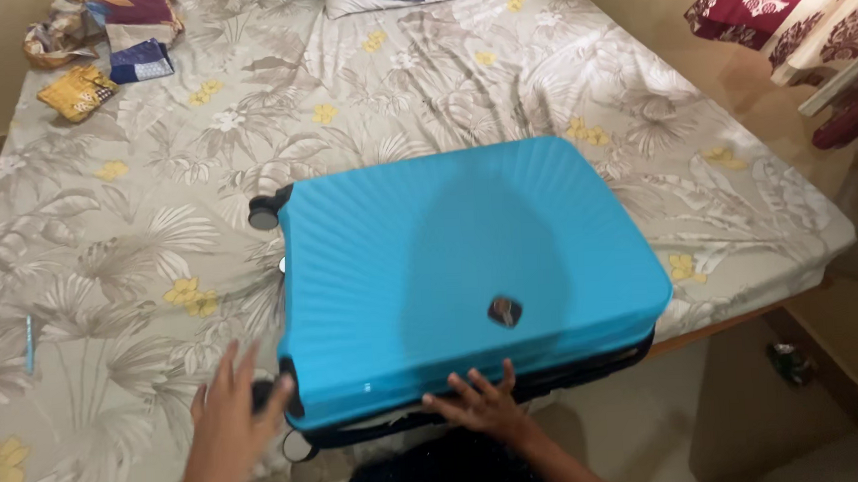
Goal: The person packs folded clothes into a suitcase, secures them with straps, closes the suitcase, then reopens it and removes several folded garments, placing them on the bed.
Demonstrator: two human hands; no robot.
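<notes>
Across the floral bedsheet (122,283) we see our blue suitcase (469,278) lying flat near the bed's lower edge. Our left hand (229,414) is open beside its near-left corner, fingers spread by a wheel (262,212). Our right hand (479,403) rests flat and open on its near edge. Its long axis runs left to right, wheels pointing left.

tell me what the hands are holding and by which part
Nothing is gripped. The right hand lies flat on the blue suitcase near its front edge; the left hand is open beside its wheel corner.
</notes>
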